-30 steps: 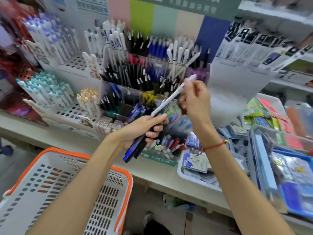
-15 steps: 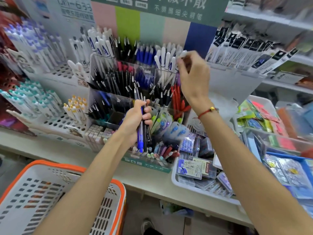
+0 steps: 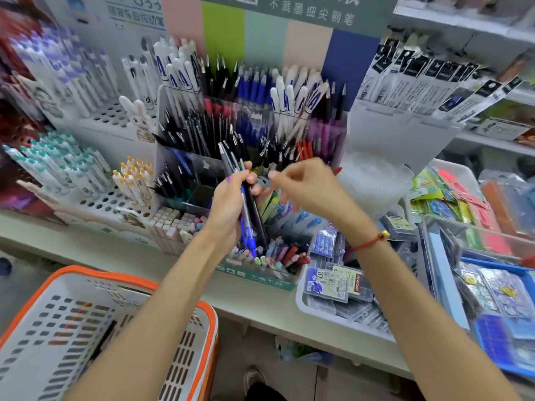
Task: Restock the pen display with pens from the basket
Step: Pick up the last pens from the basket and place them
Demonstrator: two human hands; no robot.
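Observation:
My left hand (image 3: 228, 204) grips a small bundle of pens (image 3: 246, 218), blue and black ones, held nearly upright in front of the tiered pen display (image 3: 260, 280). My right hand (image 3: 307, 186) hovers just right of the bundle's upper end; it is motion-blurred, its fingers loosely curled with nothing in them. White pens with blue lettering (image 3: 292, 102) stand in the display's top right compartment. The white basket with an orange rim (image 3: 72, 280) sits low at the left, under my left forearm, and a dark pen (image 3: 105, 337) lies in it.
White peg racks of capped pens (image 3: 86, 198) stand left of the display. A white tray of lead refill boxes (image 3: 301, 302) sits to its right, with a blue tray (image 3: 492, 263) beyond. Boxed pens (image 3: 419, 82) lean at the upper right. The shelf edge (image 3: 115, 250) runs between basket and display.
My right hand carried a white pen up to the display's top right compartment, left it there and came back down empty beside the bundle. My left hand tilted the bundle upright.

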